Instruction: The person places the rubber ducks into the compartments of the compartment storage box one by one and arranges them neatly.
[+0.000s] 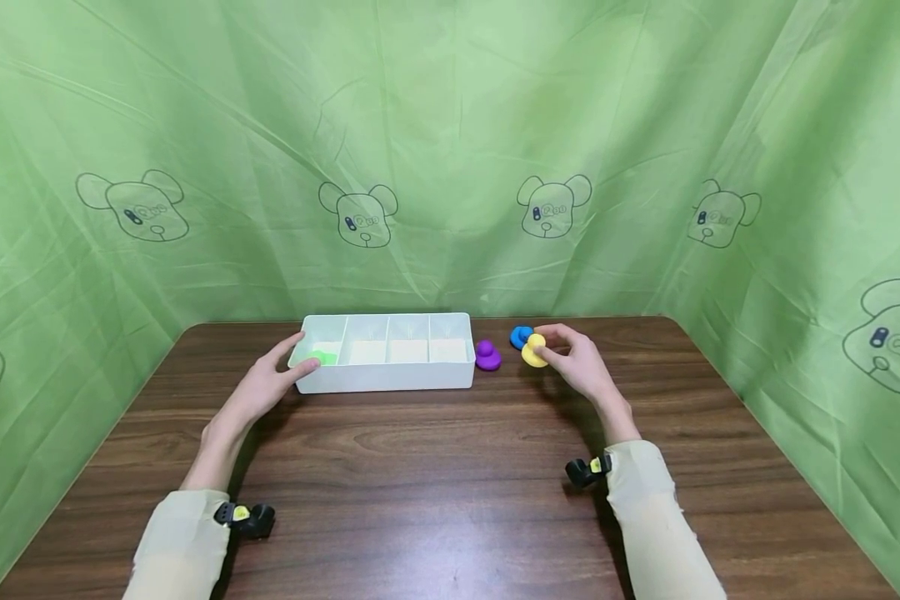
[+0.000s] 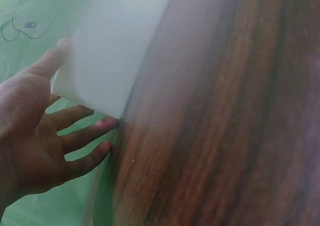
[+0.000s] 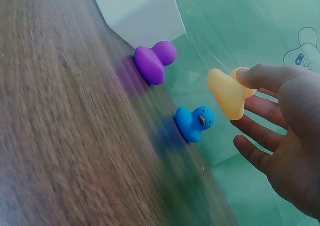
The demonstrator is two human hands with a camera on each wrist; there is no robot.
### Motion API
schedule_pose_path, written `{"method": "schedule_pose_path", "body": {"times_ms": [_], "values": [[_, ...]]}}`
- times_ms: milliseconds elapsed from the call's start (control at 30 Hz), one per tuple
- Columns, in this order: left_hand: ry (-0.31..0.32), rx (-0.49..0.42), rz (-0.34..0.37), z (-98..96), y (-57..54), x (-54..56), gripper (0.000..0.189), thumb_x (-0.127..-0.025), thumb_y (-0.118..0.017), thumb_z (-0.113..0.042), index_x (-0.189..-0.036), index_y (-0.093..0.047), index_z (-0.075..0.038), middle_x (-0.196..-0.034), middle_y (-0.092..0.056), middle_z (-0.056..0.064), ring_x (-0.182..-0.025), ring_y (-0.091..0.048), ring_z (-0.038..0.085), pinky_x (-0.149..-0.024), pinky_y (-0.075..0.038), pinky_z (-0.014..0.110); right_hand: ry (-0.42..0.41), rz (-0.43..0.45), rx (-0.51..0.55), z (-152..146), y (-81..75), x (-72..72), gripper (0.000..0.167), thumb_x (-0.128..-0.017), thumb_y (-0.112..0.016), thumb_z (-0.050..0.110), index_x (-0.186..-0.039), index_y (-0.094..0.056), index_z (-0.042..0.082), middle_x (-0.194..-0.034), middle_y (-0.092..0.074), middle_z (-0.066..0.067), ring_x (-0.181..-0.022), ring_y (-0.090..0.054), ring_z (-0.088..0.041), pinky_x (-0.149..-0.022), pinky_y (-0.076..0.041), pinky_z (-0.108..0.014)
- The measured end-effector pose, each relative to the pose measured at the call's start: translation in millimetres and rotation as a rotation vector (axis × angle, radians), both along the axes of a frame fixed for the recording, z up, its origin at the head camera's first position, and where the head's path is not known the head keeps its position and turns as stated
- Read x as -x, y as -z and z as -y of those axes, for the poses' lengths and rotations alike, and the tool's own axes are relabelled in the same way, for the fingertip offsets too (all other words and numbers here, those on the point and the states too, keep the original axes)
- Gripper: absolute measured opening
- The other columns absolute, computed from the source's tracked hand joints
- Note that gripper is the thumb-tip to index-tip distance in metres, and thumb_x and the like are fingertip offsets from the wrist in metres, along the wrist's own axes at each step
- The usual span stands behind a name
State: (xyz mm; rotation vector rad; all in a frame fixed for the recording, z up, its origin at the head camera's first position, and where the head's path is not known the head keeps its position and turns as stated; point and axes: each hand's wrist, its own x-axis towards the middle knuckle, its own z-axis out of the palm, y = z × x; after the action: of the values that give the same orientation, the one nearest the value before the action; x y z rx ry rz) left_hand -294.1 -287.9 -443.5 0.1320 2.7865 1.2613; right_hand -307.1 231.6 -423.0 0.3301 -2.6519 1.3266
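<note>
My right hand pinches a yellow rubber duck between thumb and fingers, raised off the table beside a blue rubber duck. The blue duck sits upright on the table. A purple rubber duck stands between the blue one and the right end of a white divided box. My left hand holds that box at its left end, thumb over the front corner and fingers along the end wall. Inside the leftmost compartment lies a light green thing, partly hidden by the front wall.
The box stands near the back edge of a brown wooden table. Behind and at both sides hangs a green curtain printed with animal heads. Each wrist wears a small black camera.
</note>
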Motion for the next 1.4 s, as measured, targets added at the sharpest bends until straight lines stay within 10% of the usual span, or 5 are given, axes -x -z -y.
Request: {"method": "schedule_pose_path", "body": {"times_ms": [1400], "values": [[-0.002,-0.002,-0.021,3.0,-3.2,-5.1,0.087,-0.092,-0.055,-0.066,-0.161,-0.018,-0.027,-0.166,-0.018,0.015,-0.152,-0.014,0.042,-0.117,-0.018,0.067,-0.132,-0.057,0.026,55.5,-6.2,-7.5,0.031,-0.092,-0.071,0.017,-0.122,-0.068,0.009,-0.115,-0.071,-0.005,-0.099,-0.066,-0.026,-0.088,-0.055,-0.043]]}}
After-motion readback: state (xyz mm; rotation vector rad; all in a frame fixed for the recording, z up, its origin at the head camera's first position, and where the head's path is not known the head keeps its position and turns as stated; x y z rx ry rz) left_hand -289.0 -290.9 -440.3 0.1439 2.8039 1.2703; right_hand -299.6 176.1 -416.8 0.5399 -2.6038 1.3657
